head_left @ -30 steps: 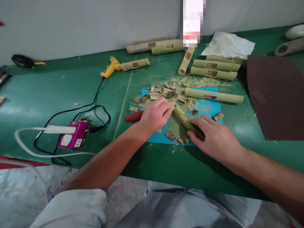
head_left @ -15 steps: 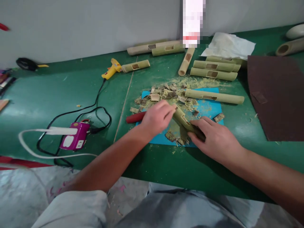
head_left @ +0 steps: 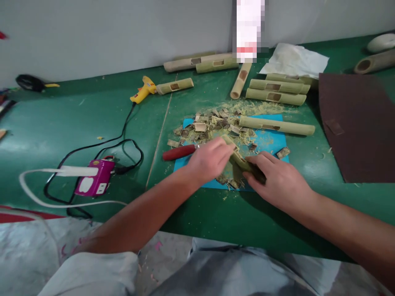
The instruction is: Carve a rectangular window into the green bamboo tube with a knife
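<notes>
A bamboo tube (head_left: 242,163) slants over the blue sheet (head_left: 277,144), its near end gripped by the right hand (head_left: 279,174). The left hand (head_left: 211,159) curls at the cut-out (head_left: 239,155); whether it grips cannot be told. Should the tube roll, raw edges could nick those fingers.

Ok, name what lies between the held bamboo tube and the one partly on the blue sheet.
In the head view, a dark chip and pale dust lie between the held tube and the other, on the blue sheet.
</notes>
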Demonstrator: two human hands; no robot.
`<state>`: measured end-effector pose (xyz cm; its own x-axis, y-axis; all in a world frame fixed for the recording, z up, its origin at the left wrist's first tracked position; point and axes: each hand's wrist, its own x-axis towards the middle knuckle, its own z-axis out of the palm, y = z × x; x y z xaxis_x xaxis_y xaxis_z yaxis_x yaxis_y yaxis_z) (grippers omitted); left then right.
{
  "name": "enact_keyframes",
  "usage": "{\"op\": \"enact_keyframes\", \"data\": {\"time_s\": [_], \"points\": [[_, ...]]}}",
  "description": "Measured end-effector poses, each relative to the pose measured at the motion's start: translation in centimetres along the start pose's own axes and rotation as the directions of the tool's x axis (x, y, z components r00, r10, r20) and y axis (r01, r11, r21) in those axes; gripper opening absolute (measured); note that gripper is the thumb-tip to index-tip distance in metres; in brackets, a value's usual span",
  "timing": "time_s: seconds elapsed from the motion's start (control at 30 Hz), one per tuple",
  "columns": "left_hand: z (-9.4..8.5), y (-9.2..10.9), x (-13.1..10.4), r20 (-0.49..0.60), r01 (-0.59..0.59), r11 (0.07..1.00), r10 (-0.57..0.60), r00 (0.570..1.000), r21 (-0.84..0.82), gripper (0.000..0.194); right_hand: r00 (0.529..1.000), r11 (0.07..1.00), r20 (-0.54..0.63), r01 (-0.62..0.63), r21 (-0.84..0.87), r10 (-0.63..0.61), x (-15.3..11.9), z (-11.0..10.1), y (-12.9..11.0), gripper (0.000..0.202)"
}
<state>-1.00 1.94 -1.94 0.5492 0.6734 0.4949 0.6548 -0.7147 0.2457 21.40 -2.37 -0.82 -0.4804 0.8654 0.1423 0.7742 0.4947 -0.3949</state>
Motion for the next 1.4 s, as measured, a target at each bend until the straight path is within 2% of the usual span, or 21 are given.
{"op": "enact_keyframes", "data": {"time_s": [0.07,0.17,0.3,0.4,0.5,0.67,0.83,1.0,1.3,1.4], "points": [[0.0,0.0,0.0,0.011,0.000,1.000,0.000,1.000,-0.001,0.023,1.000,1.000,0.000,0.000,-0.004,0.000,0.0,0.0,0.0,0.020],[-0.1,0.0,0.0,-0.030,0.035,0.999,-0.034,0.999,0.027,0.022,1.000,1.000,-0.008,-0.002,-0.009,0.002,0.0,0.0,0.0,0.021],[-0.2,0.0,0.0,0.000,-0.022,0.999,0.022,1.000,-0.030,0.021,1.000,1.000,0.007,-0.001,-0.002,0.001,0.0,0.0,0.0,0.021],[-0.1,-0.1,-0.1,-0.038,0.045,0.999,-0.045,0.998,-0.001,0.020,1.000,1.000,0.006,-0.001,-0.005,0.001,0.0,-0.1,0.0,0.022],[-0.1,-0.2,-0.1,0.026,0.023,0.999,-0.023,0.999,-0.033,0.021,1.000,1.000,0.021,-0.006,0.000,0.006,0.0,-0.1,0.0,0.021],[-0.3,-0.8,0.0,-0.028,0.107,0.994,-0.107,0.994,0.012,0.021,1.000,1.000,-0.013,0.002,0.006,-0.002,-0.2,0.0,-0.1,0.019],[-0.5,-0.8,0.0,-0.035,0.089,0.996,-0.089,0.995,-0.003,0.019,0.999,1.000,-0.034,0.015,0.013,-0.014,-0.3,0.0,0.0,0.016],[-0.5,-0.2,-0.1,0.022,0.063,0.998,-0.062,0.998,-0.032,0.022,0.999,1.000,-0.031,0.019,0.023,-0.018,-0.3,0.2,0.0,0.016],[-0.1,0.5,-0.3,0.042,0.022,0.999,-0.024,0.999,0.037,0.023,0.999,1.000,-0.040,0.018,0.000,-0.018,-0.1,0.1,0.1,0.016],[-0.2,0.8,-0.3,0.087,-0.017,0.998,0.012,0.996,0.062,0.021,1.000,1.000,-0.026,0.011,-0.002,-0.011,-0.2,0.1,0.1,0.016]]}}
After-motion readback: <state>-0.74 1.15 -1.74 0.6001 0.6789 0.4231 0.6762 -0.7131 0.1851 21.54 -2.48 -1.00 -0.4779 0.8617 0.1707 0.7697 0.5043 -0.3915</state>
